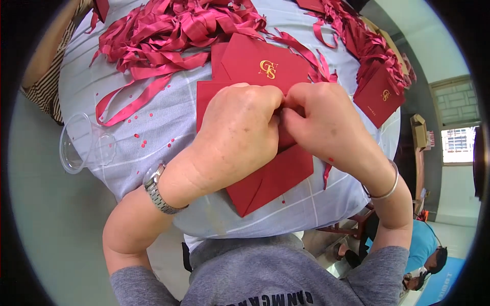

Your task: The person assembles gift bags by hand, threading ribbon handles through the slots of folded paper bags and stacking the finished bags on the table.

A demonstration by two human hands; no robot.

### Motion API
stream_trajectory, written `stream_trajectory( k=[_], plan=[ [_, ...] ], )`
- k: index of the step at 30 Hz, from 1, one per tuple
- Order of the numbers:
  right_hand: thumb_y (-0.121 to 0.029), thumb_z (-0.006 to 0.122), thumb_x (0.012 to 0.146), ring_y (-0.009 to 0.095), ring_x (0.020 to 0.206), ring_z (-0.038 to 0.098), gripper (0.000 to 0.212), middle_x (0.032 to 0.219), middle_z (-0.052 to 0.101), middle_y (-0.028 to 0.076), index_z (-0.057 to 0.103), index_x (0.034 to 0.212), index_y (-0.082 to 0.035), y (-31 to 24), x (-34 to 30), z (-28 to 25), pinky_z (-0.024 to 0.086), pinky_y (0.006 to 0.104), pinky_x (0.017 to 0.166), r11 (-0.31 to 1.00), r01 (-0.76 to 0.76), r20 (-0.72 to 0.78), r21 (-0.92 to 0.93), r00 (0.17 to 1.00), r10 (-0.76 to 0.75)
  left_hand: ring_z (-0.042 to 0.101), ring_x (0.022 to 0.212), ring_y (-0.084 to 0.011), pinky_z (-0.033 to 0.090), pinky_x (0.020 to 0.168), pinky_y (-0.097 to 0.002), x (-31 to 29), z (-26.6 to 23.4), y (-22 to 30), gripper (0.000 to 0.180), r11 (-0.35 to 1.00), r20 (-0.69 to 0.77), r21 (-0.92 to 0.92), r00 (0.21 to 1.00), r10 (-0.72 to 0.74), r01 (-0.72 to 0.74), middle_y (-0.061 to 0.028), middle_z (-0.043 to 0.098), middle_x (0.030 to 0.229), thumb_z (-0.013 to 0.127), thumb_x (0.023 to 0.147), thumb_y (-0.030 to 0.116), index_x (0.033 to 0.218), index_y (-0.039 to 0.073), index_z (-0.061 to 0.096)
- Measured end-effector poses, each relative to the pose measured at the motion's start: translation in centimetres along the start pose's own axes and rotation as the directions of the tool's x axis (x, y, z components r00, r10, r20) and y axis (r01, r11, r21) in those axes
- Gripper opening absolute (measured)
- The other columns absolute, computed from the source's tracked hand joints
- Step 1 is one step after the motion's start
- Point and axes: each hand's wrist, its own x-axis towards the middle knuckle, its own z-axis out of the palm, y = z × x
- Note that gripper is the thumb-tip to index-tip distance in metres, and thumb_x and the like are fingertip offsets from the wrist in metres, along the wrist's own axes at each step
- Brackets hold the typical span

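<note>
Left hand and right hand mid-frame — fingers curled, close together; forearms angling up from lower corners.

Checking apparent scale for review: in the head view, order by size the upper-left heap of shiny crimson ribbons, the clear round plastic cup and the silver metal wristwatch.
1. Heap of crimson ribbons, clearly largest
2. Clear plastic cup
3. Silver wristwatch, smallest though probably nearer the camera

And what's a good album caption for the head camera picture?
Left hand and right hand close together over folded red paper, with a heap of red ribbons beyond.
</note>
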Motion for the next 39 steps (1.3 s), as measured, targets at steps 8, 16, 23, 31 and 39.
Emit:
stream_trajectory(
  k=[8, 16, 23, 31, 39],
  plan=[
    [-0.007, 0.066, 0.079, 0.018, 0.06, 0.061, 0.015, 0.069, 0.064, 0.013, 0.064, 0.09, 0.002, 0.7, -0.7, 0.6, 0.048, 0.0317, 0.057, 0.994, 0.025, -0.16, 0.103, 0.987, -0.008, 0.067, 0.078, -0.0341, 0.053, 0.072, -0.0369, 0.5, -0.6, -0.2, 0.022, 0.991, 0.017, -0.13, 1.0, -0.009, 0.011, -0.0218, 0.067, 0.087, 0.058, 0.076, 0.0, 0.097, -0.006, 0.065],
    [-0.003, 0.071, 0.08, 0.01, 0.062, 0.059, 0.025, 0.068, 0.061, 0.004, 0.061, 0.103, -0.002, 1.9, -3.5, 2.0, 0.046, 0.0251, 0.056, 0.95, 0.114, -0.268, 0.291, 0.963, -0.034, 0.065, 0.084, -0.0121, 0.051, 0.079, -0.026, 1.3, -2.7, -0.2, 0.021, 0.758, 0.327, -0.56, 0.93, -0.169, 0.334, -0.0064, 0.071, 0.088, 0.055, 0.088, 0.0, 0.103, -0.003, 0.069],
    [-0.003, 0.072, 0.081, 0.008, 0.061, 0.056, 0.023, 0.069, 0.06, 0.002, 0.06, 0.1, -0.002, 2.0, -4.0, 2.3, 0.046, 0.0229, 0.057, 0.917, 0.139, -0.281, 0.374, 0.959, -0.031, 0.065, 0.079, -0.0103, 0.051, 0.074, -0.0254, 2.5, -3.2, -0.7, 0.016, 0.895, 0.394, -0.401, 0.919, -0.022, 0.194, -0.0054, 0.071, 0.084, 0.062, 0.085, 0.003, 0.098, 0.001, 0.071],
    [-0.009, 0.075, 0.077, 0.018, 0.061, 0.064, 0.029, 0.071, 0.063, 0.009, 0.058, 0.099, -0.002, 1.8, -3.8, 1.3, 0.05, 0.0301, 0.056, 0.913, 0.113, -0.152, 0.391, 0.987, -0.057, 0.067, 0.074, -0.0243, 0.052, 0.067, -0.0321, 1.9, -2.1, -1.2, 0.013, 0.956, 0.315, -0.294, 0.944, 0.098, -0.001, -0.0152, 0.069, 0.08, 0.064, 0.077, 0.0, 0.089, -0.002, 0.068],
    [-0.001, 0.078, 0.072, 0.007, 0.062, 0.057, 0.038, 0.074, 0.06, 0.002, 0.058, 0.104, -0.002, 2.3, -3.8, 1.4, 0.046, 0.0218, 0.056, 0.925, 0.052, -0.007, 0.377, 0.999, -0.054, 0.065, 0.074, -0.0327, 0.052, 0.066, -0.0373, 1.8, -1.7, -1.7, 0.011, 0.945, 0.25, -0.262, 0.932, 0.261, -0.194, -0.0166, 0.066, 0.079, 0.063, 0.075, -0.001, 0.085, -0.002, 0.066]
  ],
)
